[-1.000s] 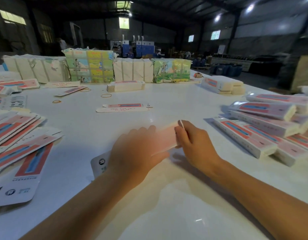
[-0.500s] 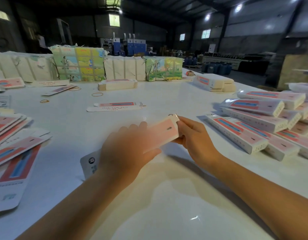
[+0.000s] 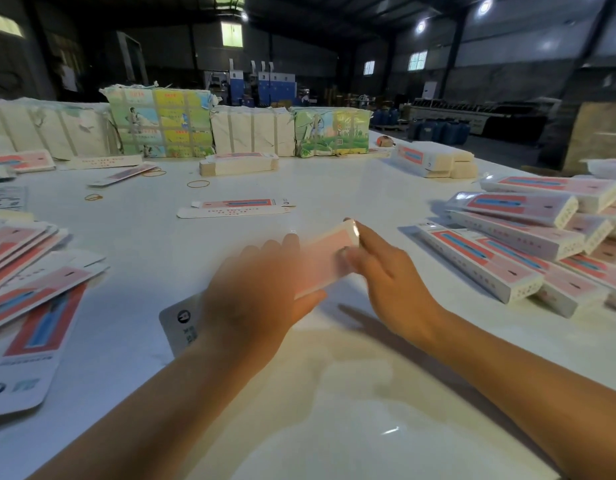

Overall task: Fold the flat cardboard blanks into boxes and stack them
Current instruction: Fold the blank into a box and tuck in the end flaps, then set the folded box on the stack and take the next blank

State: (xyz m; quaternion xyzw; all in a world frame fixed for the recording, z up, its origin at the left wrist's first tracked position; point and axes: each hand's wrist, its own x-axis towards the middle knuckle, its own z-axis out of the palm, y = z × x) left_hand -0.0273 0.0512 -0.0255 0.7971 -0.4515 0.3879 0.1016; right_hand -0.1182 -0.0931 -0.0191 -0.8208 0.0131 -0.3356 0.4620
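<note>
A long pink-and-white cardboard box [image 3: 325,261] lies slantwise just above the white table [image 3: 334,410], held between both hands. My left hand [image 3: 254,299] grips its middle, blurred by motion, and the box's grey-white near end [image 3: 180,323] sticks out to the left of the wrist. My right hand [image 3: 386,275] holds the far end, thumb on the pink face and fingers along the end flap. Flat blanks [image 3: 29,292] lie fanned at the left. Folded boxes [image 3: 528,244] are piled at the right.
One flat blank [image 3: 235,207] lies mid-table beyond my hands. Wrapped bundles [image 3: 161,123] line the far edge, with a low stack of blanks [image 3: 239,164] in front and another stack [image 3: 434,161] at the far right. Rubber bands [image 3: 198,183] lie loose on the table.
My right thumb has come onto the pink face at the box's far end and the end flap now looks shut. My left hand is moving and blurred. The camera has shifted slightly.
</note>
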